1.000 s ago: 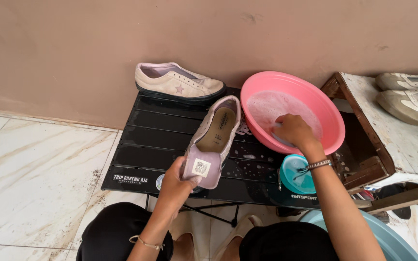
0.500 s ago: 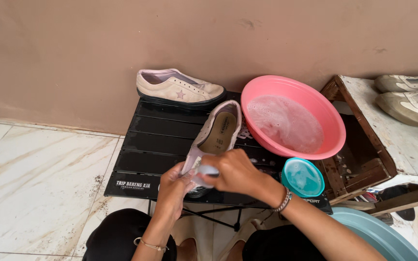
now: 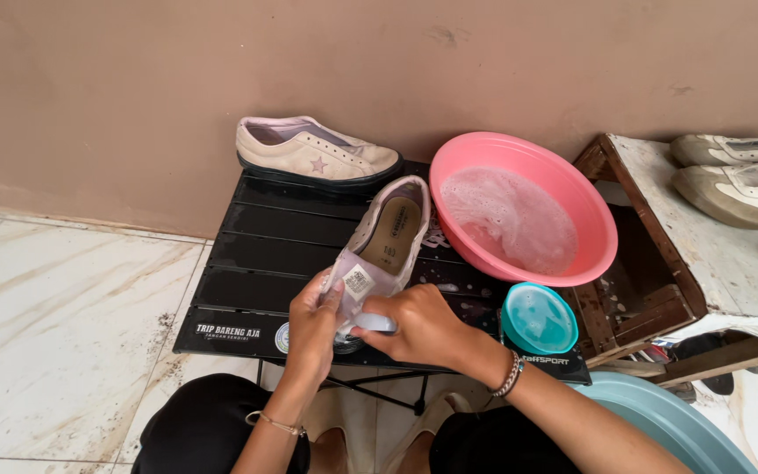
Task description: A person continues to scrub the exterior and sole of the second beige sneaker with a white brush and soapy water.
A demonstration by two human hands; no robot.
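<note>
A: Toe end of the pale shoe [image 3: 385, 235] is covered by the left hand [image 3: 313, 329] and right hand [image 3: 421, 326]. Object in the right hand mostly hidden; only a pale rounded edge shows. Kind not determinable.

B: Edges?

A: Green-striped sneakers [image 3: 741, 180] cut off at the right edge. Light blue tub [image 3: 668, 426] cut at the bottom edge. Contents under the pink basin [image 3: 524, 206] foam not visible.
</note>
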